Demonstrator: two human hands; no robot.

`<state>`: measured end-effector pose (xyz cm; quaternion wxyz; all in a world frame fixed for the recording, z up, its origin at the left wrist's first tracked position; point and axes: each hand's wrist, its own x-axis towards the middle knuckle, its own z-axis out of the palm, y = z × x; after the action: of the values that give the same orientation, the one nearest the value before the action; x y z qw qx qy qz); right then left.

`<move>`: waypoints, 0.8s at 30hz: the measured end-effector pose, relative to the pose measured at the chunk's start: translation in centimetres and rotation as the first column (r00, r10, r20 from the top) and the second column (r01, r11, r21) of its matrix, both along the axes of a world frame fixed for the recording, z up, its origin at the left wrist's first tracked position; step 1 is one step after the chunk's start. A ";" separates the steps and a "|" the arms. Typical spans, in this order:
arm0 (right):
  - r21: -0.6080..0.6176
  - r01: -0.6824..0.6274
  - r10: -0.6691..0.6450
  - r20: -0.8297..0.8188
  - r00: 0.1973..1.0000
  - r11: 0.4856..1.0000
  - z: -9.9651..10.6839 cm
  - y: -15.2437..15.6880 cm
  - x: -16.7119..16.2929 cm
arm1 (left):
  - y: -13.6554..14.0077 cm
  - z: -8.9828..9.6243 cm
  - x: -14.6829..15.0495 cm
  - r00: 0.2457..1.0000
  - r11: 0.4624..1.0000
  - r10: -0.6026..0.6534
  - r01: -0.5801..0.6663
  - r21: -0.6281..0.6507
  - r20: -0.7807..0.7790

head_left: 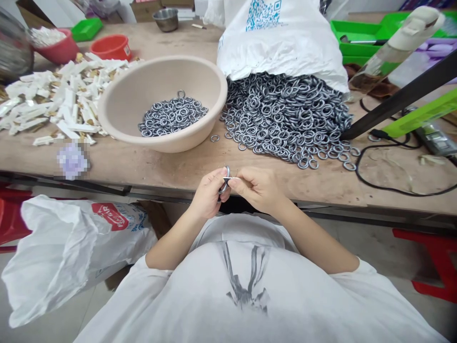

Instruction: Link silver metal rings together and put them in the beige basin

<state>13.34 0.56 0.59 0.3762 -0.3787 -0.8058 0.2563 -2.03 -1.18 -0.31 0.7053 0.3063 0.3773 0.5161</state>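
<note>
In front of my shirt, at the table's near edge, my left hand (207, 194) is closed around a grey metallic ring (227, 170). My right hand (262, 189) meets it, thumb and fingers pinched on a small thin black-and-white piece (226, 179) that lies against the ring. What that piece is cannot be made out, and the curled fingers hide part of the ring. Beyond my hands, a beige bowl (109, 125) contains many similar rings (173, 116). To its right, a large heap of rings (285, 119) spills from a white sack (278, 52).
White strips (69, 102) are piled at the left, near a red bowl (110, 46). A clear bottle (396, 50), a dark bar (403, 97) and a black cable (389, 191) occupy the right side. An open white bag (60, 247) stands below the table, and a red stool (437, 262) is at right.
</note>
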 end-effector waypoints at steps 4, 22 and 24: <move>-0.097 -0.033 0.029 -0.049 0.998 0.995 -0.2 0.5 -0.3 | 0.2 -0.4 -0.5 0.999 0.999 -0.044 0.044 -0.011 -0.001; 0.075 0.191 -0.194 0.651 0.734 0.979 -1.5 12.8 -5.0 | 0.4 -0.7 -3.2 1.000 0.999 0.017 -0.018 -0.045 -0.004; 0.083 0.141 -0.158 0.691 0.705 0.987 -2.1 13.4 -5.7 | 0.7 -0.6 -3.4 0.999 0.997 0.031 -0.029 -0.068 0.024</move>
<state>7.63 13.94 -1.55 0.0701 -0.5067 -0.8576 0.0545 -5.48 -0.51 -0.93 0.7122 0.2699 0.3902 0.5173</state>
